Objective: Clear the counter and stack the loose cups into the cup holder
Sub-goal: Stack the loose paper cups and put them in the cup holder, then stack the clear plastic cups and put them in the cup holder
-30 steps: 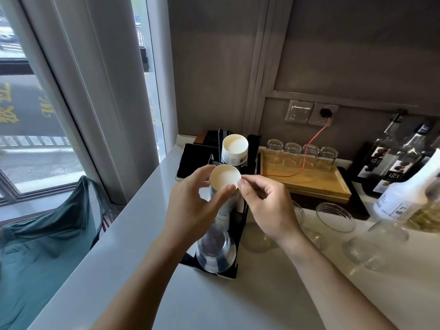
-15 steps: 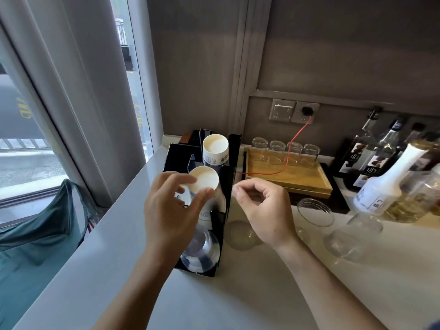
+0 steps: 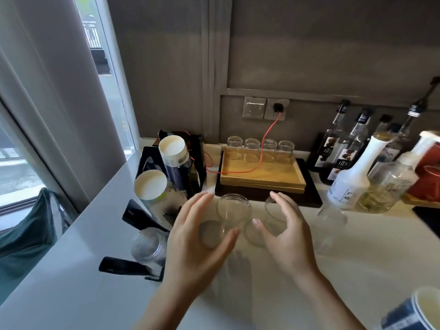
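The black cup holder (image 3: 137, 214) stands at the counter's left edge. It holds two stacks of white paper cups (image 3: 150, 184) (image 3: 172, 148) and a stack of clear cups (image 3: 148, 245) at its near end. Loose clear plastic cups lie on the counter to its right. One clear cup (image 3: 234, 207) sits between my hands, and another (image 3: 332, 216) is further right. My left hand (image 3: 197, 248) is open and curved around the left side of the near cup. My right hand (image 3: 285, 236) is open, cupped beside a second clear cup (image 3: 276, 208). I cannot tell whether either hand is touching a cup.
A wooden tray (image 3: 262, 181) with several small glasses sits against the back wall, with a red cable (image 3: 266, 136) draped across it. Syrup bottles (image 3: 350, 177) crowd the right. A blue and white paper cup (image 3: 419, 310) is at the near right. The window and the counter edge are on the left.
Both hands let go of the paper cup stack in the holder. They moved right and down to the loose clear cups. My view has shifted to the right.
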